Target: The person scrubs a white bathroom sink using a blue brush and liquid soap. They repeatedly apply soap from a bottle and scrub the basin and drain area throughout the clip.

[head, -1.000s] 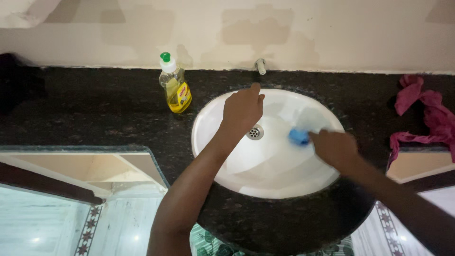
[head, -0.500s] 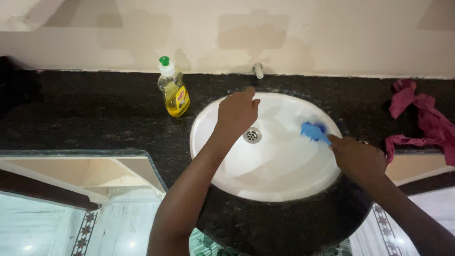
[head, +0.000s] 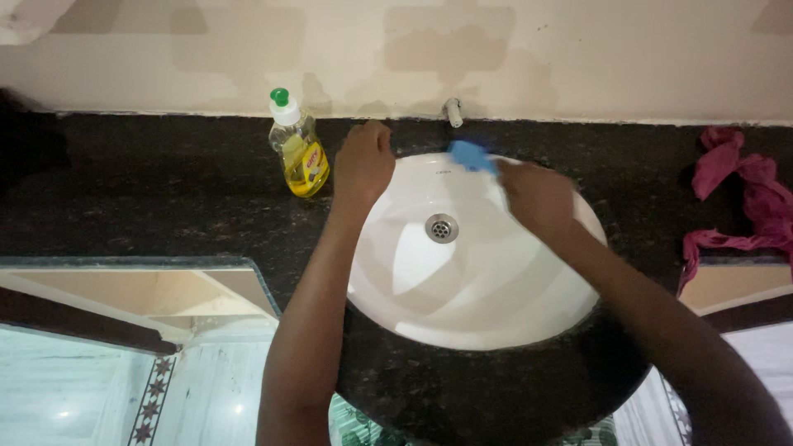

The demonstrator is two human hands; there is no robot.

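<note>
right hand (head: 535,196): gripping a blue sponge (head: 471,155), pressed on the sink (head: 496,306) back rim below the tap (head: 452,112)
left hand (head: 362,161): curled, braced on the worktop (head: 165,198) near the soap bottle (head: 298,147)
tip: short firm strokes along the rim, I'd say

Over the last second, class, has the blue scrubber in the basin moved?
Yes. The blue scrubber went from right of the drain up to the basin's back rim, near the tap, held by the right hand.

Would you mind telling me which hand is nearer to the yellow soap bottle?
Left. The left hand rests on the basin's back rim just right of the soap bottle; the right hand, holding a blue scrubber, is farther right across the sink.
</note>
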